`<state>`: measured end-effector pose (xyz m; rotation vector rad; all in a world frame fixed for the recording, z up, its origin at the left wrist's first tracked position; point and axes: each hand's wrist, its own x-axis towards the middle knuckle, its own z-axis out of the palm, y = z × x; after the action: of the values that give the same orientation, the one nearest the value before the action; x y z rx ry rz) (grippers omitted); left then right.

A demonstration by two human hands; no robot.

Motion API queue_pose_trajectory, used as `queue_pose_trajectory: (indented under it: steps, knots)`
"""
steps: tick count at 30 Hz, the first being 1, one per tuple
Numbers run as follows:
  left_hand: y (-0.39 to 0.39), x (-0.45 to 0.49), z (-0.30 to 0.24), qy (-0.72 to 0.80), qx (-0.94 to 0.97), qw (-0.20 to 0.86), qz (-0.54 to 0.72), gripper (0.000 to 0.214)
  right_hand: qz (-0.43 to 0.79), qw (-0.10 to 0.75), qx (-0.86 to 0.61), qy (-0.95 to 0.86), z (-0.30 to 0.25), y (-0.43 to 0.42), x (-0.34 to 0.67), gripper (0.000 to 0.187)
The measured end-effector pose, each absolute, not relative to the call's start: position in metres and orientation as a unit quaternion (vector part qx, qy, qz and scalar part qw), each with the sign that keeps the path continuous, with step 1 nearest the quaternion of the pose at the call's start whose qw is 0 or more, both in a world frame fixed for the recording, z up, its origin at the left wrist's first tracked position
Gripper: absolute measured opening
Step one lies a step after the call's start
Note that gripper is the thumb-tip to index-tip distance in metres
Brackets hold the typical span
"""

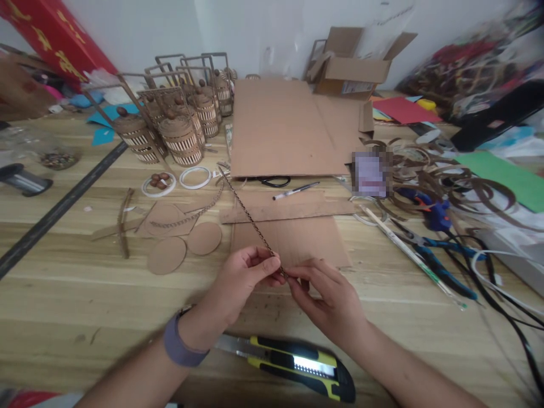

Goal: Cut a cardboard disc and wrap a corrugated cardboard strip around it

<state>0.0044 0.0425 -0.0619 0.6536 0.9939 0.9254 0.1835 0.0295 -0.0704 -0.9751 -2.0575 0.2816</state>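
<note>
A thin brown strip with a wavy edge, which looks like corrugated cardboard (249,214), slants up and away from my fingers. My left hand (246,277) pinches it between thumb and fingers near its lower end. At that end my right hand (325,294) closes thumb and fingertips on the tip. Just beyond the hands lie flat cardboard pieces (293,241). A yellow-and-black utility knife (293,362), blade out toward the left, rests below my wrists. Cardboard discs (167,255) and another corrugated strip (187,218) lie to the left.
Several cardboard lantern-like baskets (181,141) with handles stand at the back left. A large cardboard sheet (280,127) lies in the middle, a pen (296,191) before it. Brown rings, pliers (446,272) and cables crowd the right. An open box (352,71) stands behind.
</note>
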Motion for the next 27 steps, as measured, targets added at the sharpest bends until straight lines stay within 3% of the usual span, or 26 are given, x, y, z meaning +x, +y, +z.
queue_pose_trajectory:
  steps: [12,15,19,23,27]
  knots:
    - [0.041,0.006,-0.067,0.434,0.365,0.730,0.382,0.049,0.109,0.409,-0.397,-0.814,-0.072,0.028,0.182,0.014]
    - [0.040,0.004,-0.067,0.477,0.475,0.654,0.346,0.040,0.098,0.417,-0.404,-0.808,-0.072,0.028,0.182,0.013]
    - [0.034,0.002,-0.059,0.532,0.618,0.472,0.335,0.032,0.082,0.424,-0.415,-0.801,-0.071,0.029,0.183,0.013]
    - [0.026,0.004,-0.056,0.466,0.713,0.374,0.368,0.011,0.080,0.419,-0.412,-0.805,-0.069,0.029,0.186,0.011]
    - [0.022,0.005,-0.059,0.440,0.762,0.295,0.374,0.007,0.058,0.413,-0.392,-0.820,-0.068,0.031,0.188,0.012]
